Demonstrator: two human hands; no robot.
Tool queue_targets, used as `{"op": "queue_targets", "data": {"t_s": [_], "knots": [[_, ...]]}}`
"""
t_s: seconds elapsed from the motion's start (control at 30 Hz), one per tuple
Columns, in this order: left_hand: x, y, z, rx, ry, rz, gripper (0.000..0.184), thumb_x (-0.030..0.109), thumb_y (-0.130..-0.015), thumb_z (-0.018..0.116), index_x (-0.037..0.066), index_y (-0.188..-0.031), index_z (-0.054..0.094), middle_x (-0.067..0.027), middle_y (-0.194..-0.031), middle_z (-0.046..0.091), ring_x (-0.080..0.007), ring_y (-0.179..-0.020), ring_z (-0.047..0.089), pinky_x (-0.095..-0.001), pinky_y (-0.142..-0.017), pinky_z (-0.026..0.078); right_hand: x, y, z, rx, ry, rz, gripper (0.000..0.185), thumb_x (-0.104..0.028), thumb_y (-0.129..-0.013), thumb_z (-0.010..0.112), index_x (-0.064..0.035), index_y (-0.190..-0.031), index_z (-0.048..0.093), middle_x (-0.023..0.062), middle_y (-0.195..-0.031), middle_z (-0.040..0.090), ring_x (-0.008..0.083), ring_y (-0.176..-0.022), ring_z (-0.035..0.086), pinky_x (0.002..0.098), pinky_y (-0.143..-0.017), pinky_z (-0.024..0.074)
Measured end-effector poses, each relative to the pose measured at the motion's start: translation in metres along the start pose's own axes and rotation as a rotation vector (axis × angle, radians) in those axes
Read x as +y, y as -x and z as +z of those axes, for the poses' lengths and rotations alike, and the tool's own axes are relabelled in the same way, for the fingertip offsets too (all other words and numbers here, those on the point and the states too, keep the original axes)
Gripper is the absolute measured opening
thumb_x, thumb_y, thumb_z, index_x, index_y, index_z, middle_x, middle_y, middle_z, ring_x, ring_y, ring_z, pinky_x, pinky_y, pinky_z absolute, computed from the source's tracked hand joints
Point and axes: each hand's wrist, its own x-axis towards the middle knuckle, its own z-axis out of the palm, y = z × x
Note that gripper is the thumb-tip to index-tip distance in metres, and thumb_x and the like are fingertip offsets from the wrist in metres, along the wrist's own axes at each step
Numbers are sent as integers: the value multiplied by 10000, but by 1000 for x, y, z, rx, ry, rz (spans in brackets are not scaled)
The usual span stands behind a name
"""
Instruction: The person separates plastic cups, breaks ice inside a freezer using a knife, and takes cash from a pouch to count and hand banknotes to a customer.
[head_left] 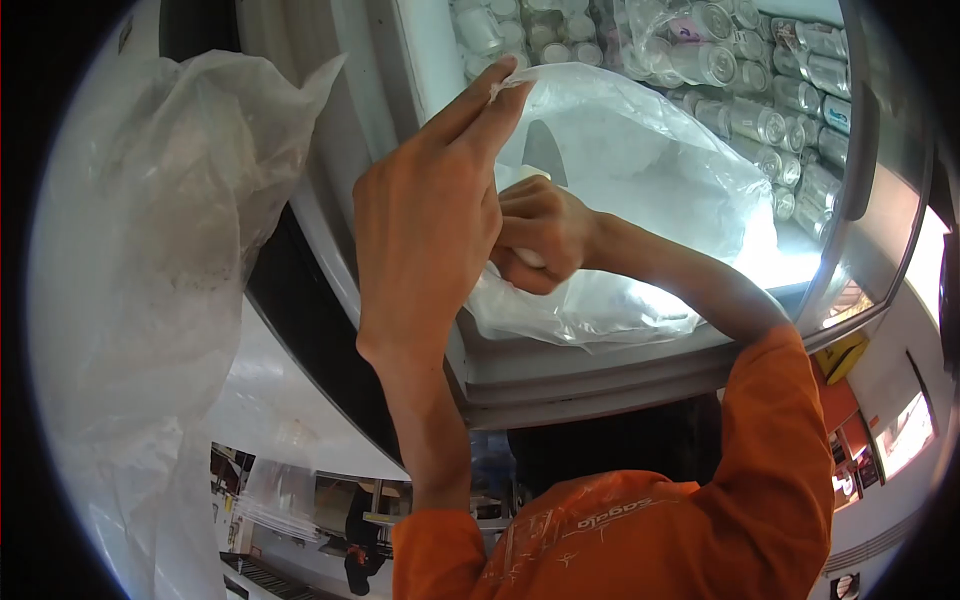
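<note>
A clear plastic bag (640, 150) is spread open over the inside of a chest freezer. My left hand (430, 220) pinches the bag's top edge between its fingertips. Just right of it, my right hand (545, 230) is closed in a fist at the near side of the bag. Bits of something pale show above and below the right fist, but most of it is hidden by the fingers. A grey rounded patch shows through the bag just above that fist. Many lidded clear cups (760, 122) lie stacked in the freezer behind the bag.
The freezer's grey front rim (600, 385) runs below my hands, and its sliding glass lid frame (862, 120) curves along the right. Another large plastic sheet or bag (150, 260) hangs at the left. Farther off at the bottom, a person in dark clothes (360, 540) is visible.
</note>
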Motion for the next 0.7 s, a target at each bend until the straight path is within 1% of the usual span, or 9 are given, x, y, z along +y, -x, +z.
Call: {"op": "queue_targets", "data": {"t_s": [0.1,0.23,0.33,0.4,0.47,0.5,0.6,0.63,0.7], "knots": [[0,9,4,6,-8,9,614,-162,-681,452,161,-1192,555,-18,-1193,571,-195,-667,598,-284,-560,454,37,10,-8,-93,118,35,112,-43,-592,567,-38,-585,456,77,-506,458,271,-440,482,367,-415,392],[-6,1,2,27,-35,15,615,-168,-675,450,154,-1186,564,-25,-1184,579,-172,-629,581,-266,-521,432,22,-7,16,39,47,-41,118,-56,-601,567,-37,-588,452,90,-528,482,291,-470,501,380,-433,404],[-2,3,2,16,48,10,603,-173,-678,445,146,-1174,572,-43,-1175,583,-153,-616,576,-253,-496,417,23,17,-2,-26,-11,178,101,-51,-607,562,-28,-592,465,106,-536,486,292,-471,504,379,-436,402],[-1,4,0,17,44,20,587,-170,-684,447,137,-1167,575,-56,-1167,586,-155,-615,581,-249,-494,416,41,26,-25,4,167,331,103,-4,-643,524,-6,-575,446,132,-541,465,288,-473,498,363,-427,399],[-2,1,-6,-22,-2,32,472,-87,-704,528,103,-1135,565,-45,-1139,590,-203,-728,623,-296,-586,485,49,25,-38,48,194,357,96,3,-677,539,7,-609,471,135,-573,499,276,-477,494,353,-407,380],[0,4,-6,-60,-16,20,425,-45,-715,568,86,-1118,560,-39,-1125,593,-227,-785,644,-320,-632,520,49,17,-38,165,240,216,76,-7,-697,552,12,-649,496,142,-607,520,260,-489,503,345,-402,372],[11,3,-9,-191,-62,-79,405,-37,-726,576,92,-1110,565,-53,-1091,587,-237,-761,640,-332,-633,521,35,9,-48,224,95,426,71,-33,-764,565,26,-802,570,152,-767,577,232,-600,559,344,-506,432],[14,3,-9,-261,-72,-127,344,-35,-744,568,56,-1075,573,-72,-1090,561,-259,-753,635,-354,-648,525,39,12,-49,200,7,555,87,-43,-776,554,24,-825,578,151,-784,580,239,-631,568,348,-550,450],[14,8,-4,-299,-127,-92,313,-34,-752,562,25,-1060,569,-88,-1100,546,-273,-756,634,-367,-662,528,51,31,-34,205,117,637,136,-102,-817,511,2,-864,585,142,-798,591,257,-700,571,347,-629,455]]}}
